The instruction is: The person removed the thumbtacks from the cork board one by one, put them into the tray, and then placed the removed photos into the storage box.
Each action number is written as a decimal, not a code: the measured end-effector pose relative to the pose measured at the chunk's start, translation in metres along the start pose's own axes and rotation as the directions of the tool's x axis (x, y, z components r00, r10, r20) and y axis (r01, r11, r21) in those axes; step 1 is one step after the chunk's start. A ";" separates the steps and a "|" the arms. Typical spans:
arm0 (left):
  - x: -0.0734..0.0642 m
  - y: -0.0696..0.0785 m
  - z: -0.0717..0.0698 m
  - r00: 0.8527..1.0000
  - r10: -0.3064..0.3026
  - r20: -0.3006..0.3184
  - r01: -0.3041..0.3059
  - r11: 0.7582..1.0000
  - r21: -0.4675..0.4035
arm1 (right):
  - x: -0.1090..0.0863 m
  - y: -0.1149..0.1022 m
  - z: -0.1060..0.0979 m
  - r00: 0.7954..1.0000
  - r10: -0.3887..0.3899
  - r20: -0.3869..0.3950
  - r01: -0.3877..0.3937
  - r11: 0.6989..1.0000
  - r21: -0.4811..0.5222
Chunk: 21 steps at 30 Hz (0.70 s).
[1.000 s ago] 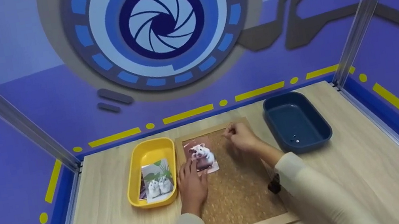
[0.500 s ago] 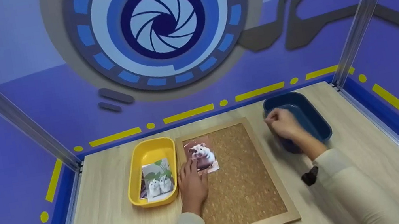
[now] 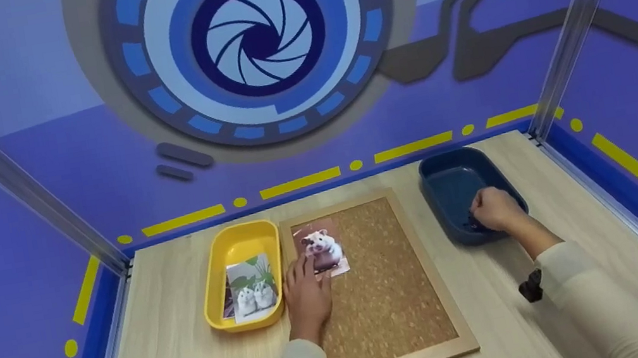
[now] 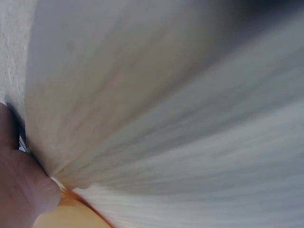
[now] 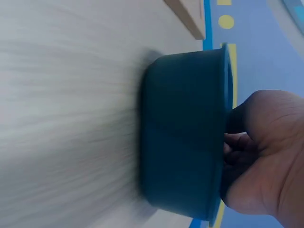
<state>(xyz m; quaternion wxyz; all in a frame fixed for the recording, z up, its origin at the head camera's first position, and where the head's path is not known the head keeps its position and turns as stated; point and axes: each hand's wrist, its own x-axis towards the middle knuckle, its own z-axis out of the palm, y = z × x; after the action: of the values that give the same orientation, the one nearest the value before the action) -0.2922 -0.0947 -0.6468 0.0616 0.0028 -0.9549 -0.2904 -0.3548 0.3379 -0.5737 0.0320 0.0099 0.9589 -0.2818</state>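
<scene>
A hamster photo [image 3: 325, 247] lies at the upper left of the framed cork board [image 3: 389, 296]. My left hand [image 3: 308, 296] rests palm down over the board's left edge, its extended fingers on the photo's lower left corner. On the right, my right hand [image 3: 495, 210] dips into the dark blue tray [image 3: 451, 183], fingers bent, with the fingertips at a few tiny dark bits [image 3: 471, 223] on its floor. The right wrist view shows that hand [image 5: 266, 152] coming over the tray's rim; the tray wall hides the fingertips, so I cannot tell what they hold.
A yellow tray [image 3: 239, 241] stands left of the board, with a photo of two white hamsters [image 3: 253, 288] on top of another picture. A purple and blue printed wall [image 3: 97, 150] closes off the back of the wooden table [image 3: 180, 354].
My right hand has moved right from above the cork board, past the blue tray's left rim, then down into the tray's near end. The left hand stays on the photo.
</scene>
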 end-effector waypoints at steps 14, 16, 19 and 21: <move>0.003 0.001 0.003 1.000 -0.020 0.020 0.020 1.000 0.015 | 0.003 0.007 0.004 0.997 0.022 0.080 -0.012 0.992 -0.123; 0.003 0.000 0.003 0.999 -0.023 0.024 0.023 1.000 0.016 | 0.003 0.007 0.006 0.996 0.030 0.089 -0.018 0.992 -0.126; 0.002 -0.001 0.003 0.999 -0.021 0.025 0.021 1.000 0.008 | 0.004 0.006 0.007 0.994 0.038 0.101 -0.024 0.991 -0.134; 0.002 -0.001 0.002 1.000 -0.015 0.014 0.015 1.000 0.005 | 0.005 0.005 0.006 0.993 0.039 0.112 -0.024 0.991 -0.134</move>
<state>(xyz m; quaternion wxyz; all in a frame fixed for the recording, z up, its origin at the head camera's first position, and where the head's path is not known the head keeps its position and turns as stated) -0.2946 -0.0947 -0.6487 0.0526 0.0078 -0.9560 -0.2886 -0.3590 0.3387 -0.5823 0.0922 0.0067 0.9717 -0.2172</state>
